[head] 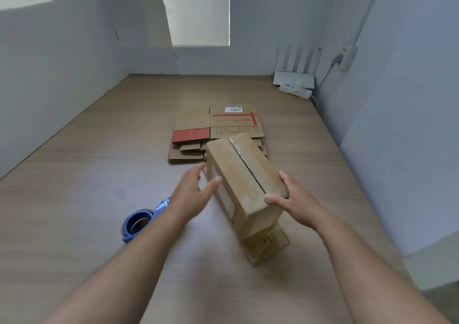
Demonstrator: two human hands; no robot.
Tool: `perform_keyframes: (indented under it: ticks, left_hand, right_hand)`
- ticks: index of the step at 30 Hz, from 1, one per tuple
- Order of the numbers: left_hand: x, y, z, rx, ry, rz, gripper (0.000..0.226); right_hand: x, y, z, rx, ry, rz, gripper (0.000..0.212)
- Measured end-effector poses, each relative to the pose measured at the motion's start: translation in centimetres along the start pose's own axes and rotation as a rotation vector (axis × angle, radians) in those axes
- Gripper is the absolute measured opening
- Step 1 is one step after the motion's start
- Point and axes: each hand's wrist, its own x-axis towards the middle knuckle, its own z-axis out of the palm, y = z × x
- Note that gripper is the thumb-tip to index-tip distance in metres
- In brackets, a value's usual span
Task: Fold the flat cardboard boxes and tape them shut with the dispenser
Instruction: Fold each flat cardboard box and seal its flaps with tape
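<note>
A: What's nearest?

B: 2 bare forearms reach in from the bottom edge over the desk [74, 174]. Between them, a folded box [244, 187] is tilted, its near end low by the desk and its far end raised. Its top flaps meet along a seam that shows as a dark gap.

A: And the hands?

B: The right hand [295, 203] grips the box's near right corner, thumb on the top flap and fingers curled round the edge. The left hand [192, 194] is spread open, fingers loose, at the box's left side. It is blurred, so I cannot tell whether it touches the cardboard; it holds nothing.

A: The dispenser?

B: The blue dispenser [139, 223] lies on the desk just left of the left forearm, which hides part of it. The tape roll faces the camera.

A: Further back?

B: A stack of flat boxes [213, 131] lies mid-desk, just behind the folded box, whose far end overlaps it in view. The top one carries red print and a white label.

A: And beyond?

B: A white power strip [296, 89] sits in the far right corner. A plug [337, 59] is in a wall socket above it. A cardboard sheet [149, 18] leans at the far left.
</note>
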Motion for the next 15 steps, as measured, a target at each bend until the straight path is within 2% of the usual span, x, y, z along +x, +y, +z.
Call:
perform_keyframes:
  ticks: [2, 4, 7, 10, 12, 14, 15]
  left_hand:
    - [1.8, 0.6, -0.3, 0.0, 0.035, -0.051, 0.075]
    - [3.2, 1.4, 0.1, -0.005, 0.001, -0.108, 0.081]
    - [4.1, 2.4, 1.3, 0.025, -0.062, -0.165, 0.077]
    - [4.2, 2.4, 1.7, -0.041, -0.037, -0.296, 0.073]
    - [3.7, 2.4, 2.0, -0.049, 0.016, -0.357, 0.076]
    - [3.0, 2.6, 2.6, 0.019, 0.08, -0.398, 0.08]
    - [2.5, 2.8, 2.9, 0.045, 0.113, -0.418, 0.082]
  right_hand:
    - [0.0, 1.7, -2.1, -0.039, -0.103, 0.013, 0.089]
    - [0.0, 2.9, -3.5, -0.044, -0.19, 0.019, 0.09]
    - [0.1, 3.5, -4.6, -0.039, -0.207, 0.021, 0.084]
    - [1.0, 3.9, -4.8, -0.009, 0.058, 0.053, 0.082]
    - [1.3, 3.9, -4.8, -0.118, 0.276, 0.107, 0.076]
    - [0.8, 3.6, -4.5, -0.19, 0.432, 0.126, 0.049]
    - [0.3, 3.3, -4.1, -0.171, 0.467, 0.121, 0.042]
